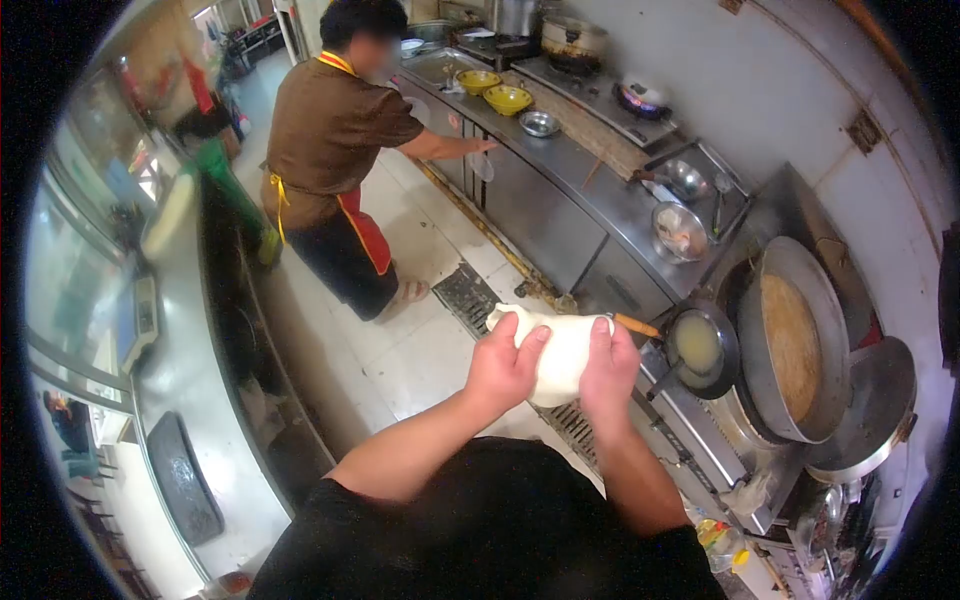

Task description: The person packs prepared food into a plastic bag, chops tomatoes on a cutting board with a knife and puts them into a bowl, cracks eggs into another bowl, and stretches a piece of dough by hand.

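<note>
A pale sheet of dough [560, 362] hangs in the air in front of me, held between both hands. My left hand [505, 362] grips its left edge, thumb on top and fingers underneath. At the opposite edge, my right hand [610, 372] pinches the dough the same way. The underside fingers are mostly hidden by the sheet. Just to the right of my right hand is a small dark pan [703, 350] with yellowish liquid in it, and an orange-brown handle [636, 325] shows beside the dough.
A large wok [835, 400] of brownish oil stands at right. Along the steel counter [560, 160] are yellow bowls [508, 98], metal bowls [680, 232] and a lit burner [643, 98]. A co-worker [335, 150] stands ahead, one arm over the counter. Another counter [200, 380] runs at left.
</note>
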`<state>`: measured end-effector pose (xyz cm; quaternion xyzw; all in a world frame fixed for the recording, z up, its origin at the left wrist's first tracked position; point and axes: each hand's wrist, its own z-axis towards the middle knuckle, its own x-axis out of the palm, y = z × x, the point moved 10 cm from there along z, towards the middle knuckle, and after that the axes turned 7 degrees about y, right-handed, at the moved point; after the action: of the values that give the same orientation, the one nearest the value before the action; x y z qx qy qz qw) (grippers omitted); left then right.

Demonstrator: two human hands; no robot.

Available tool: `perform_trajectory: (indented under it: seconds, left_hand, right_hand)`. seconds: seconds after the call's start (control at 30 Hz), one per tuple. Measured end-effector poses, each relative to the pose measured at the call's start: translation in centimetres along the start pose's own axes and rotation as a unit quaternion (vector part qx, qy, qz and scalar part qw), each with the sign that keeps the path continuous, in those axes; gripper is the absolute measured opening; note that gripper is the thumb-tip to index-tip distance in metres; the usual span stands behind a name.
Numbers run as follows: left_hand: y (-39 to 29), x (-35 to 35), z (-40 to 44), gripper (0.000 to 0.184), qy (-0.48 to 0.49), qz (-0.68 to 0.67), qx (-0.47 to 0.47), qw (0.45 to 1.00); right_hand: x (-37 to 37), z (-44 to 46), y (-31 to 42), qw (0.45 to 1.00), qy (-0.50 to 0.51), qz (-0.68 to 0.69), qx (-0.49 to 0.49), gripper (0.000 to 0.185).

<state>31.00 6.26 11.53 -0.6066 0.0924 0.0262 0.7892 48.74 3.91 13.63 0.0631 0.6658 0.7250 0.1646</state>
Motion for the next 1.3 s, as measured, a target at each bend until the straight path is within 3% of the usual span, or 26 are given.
perform_trajectory:
  seconds: [0.3, 0.4, 0.43, 0.47, 0.5, 0.53, 0.57, 0.6, 0.67, 0.7, 0.77, 0.83, 0.87, 0.9, 0.97, 1.0, 1.03, 1.1, 1.13, 1.17, 1.2, 1.3]
  left_hand:
    - [-1.8, -1.5, 0.6, 0.02, 0.033, -0.178, -0.101, 0.978]
    - [-5.2, -2.3, 1.4, 0.021, 0.083, -0.213, -0.056, 0.972]
    - [-6.2, -3.2, 1.6, 0.021, 0.079, -0.216, -0.055, 0.972]
    - [-8.2, -2.9, 1.7, 0.021, 0.148, -0.244, -0.024, 0.958]
    - [-9.6, -2.6, 1.6, 0.021, 0.216, -0.271, 0.009, 0.938]
    - [-9.3, -3.5, 1.9, 0.021, 0.212, -0.271, 0.014, 0.939]
    - [-8.5, -2.6, 1.6, 0.021, 0.292, -0.224, 0.001, 0.93]
    - [-7.4, -1.4, 1.0, 0.021, 0.369, -0.175, -0.013, 0.913]
    - [-4.5, -1.2, 1.0, 0.021, 0.362, -0.127, -0.047, 0.922]
    - [-2.3, -1.0, 0.9, 0.021, 0.354, -0.078, -0.082, 0.928]
    - [2.7, -0.6, 0.9, 0.022, 0.31, -0.086, -0.121, 0.939]
    - [6.0, -2.8, 1.6, 0.027, 0.117, -0.208, -0.093, 0.967]
    - [7.1, -3.0, 1.1, 0.045, 0.096, -0.255, -0.111, 0.956]
    - [7.6, -2.5, 0.5, 0.045, 0.099, -0.255, -0.109, 0.956]
    - [8.8, 1.5, -2.0, 0.066, 0.169, -0.461, -0.209, 0.846]
    - [8.6, 3.2, -2.7, 0.083, 0.189, -0.515, -0.243, 0.8]
    - [7.1, 3.1, -2.0, 0.083, 0.19, -0.514, -0.242, 0.801]
    - [-2.9, 0.9, 1.7, 0.076, 0.25, -0.725, -0.044, 0.64]
    - [-4.5, 0.4, 3.2, 0.076, 0.251, -0.725, -0.045, 0.64]
    - [-4.3, -0.9, 5.4, 0.069, 0.176, -0.685, -0.061, 0.705]
    - [-3.7, -2.4, 7.0, 0.062, 0.095, -0.636, -0.077, 0.762]
    - [-1.8, -3.4, 9.7, 0.052, 0.017, -0.634, -0.082, 0.769]
  right_hand:
    - [-3.5, 1.2, 0.2, 0.999, -0.011, 0.038, 0.024, 0.032]
    - [-5.2, -0.9, 5.4, 0.998, -0.015, -0.013, -0.067, 0.035]
    - [-3.9, -2.6, 10.0, 0.96, 0.078, -0.023, -0.267, 0.035]
    - [-2.7, -6.1, 13.1, 0.876, 0.167, -0.029, -0.453, 0.036]
    - [-2.0, -7.1, 12.5, 0.874, 0.17, -0.029, -0.455, 0.036]
    - [-2.0, -4.3, 6.9, 0.941, 0.132, 0.25, -0.186, 0.045]
    - [0.1, -4.4, 0.2, 0.862, 0.072, 0.489, 0.113, 0.066]
    - [0.2, -3.7, 0.2, 0.863, 0.074, 0.488, 0.11, 0.066]
    - [2.0, -2.2, 2.3, 0.87, 0.212, 0.441, 0.059, 0.073]
    - [1.9, -0.9, 1.0, 0.895, 0.214, 0.389, 0.038, 0.067]
    - [5.3, -0.7, 2.2, 0.77, 0.21, 0.574, 0.185, 0.061]
    - [6.8, -0.2, 2.3, 0.775, 0.184, 0.572, 0.196, 0.056]
    - [8.1, 0.0, 2.7, 0.772, 0.204, 0.571, 0.191, 0.056]
    - [9.4, 0.3, 3.2, 0.768, 0.225, 0.57, 0.187, 0.056]
    - [9.9, 1.1, 7.0, 0.778, 0.231, 0.566, 0.143, 0.057]
    - [9.8, 1.7, 9.4, 0.75, 0.237, 0.605, 0.124, 0.057]
    - [9.6, 2.3, 11.1, 0.719, 0.242, 0.643, 0.105, 0.057]
    - [8.6, 3.4, 12.6, 0.71, 0.269, 0.647, 0.065, 0.052]
    - [7.5, 4.5, 11.5, 0.748, 0.212, 0.625, 0.066, 0.049]
    - [6.2, 5.6, 10.2, 0.782, 0.154, 0.601, 0.066, 0.047]
    - [5.7, 6.5, 9.4, 0.781, 0.155, 0.602, 0.068, 0.047]
    - [2.9, 10.1, 5.0, 0.799, 0.136, 0.585, 0.022, 0.044]
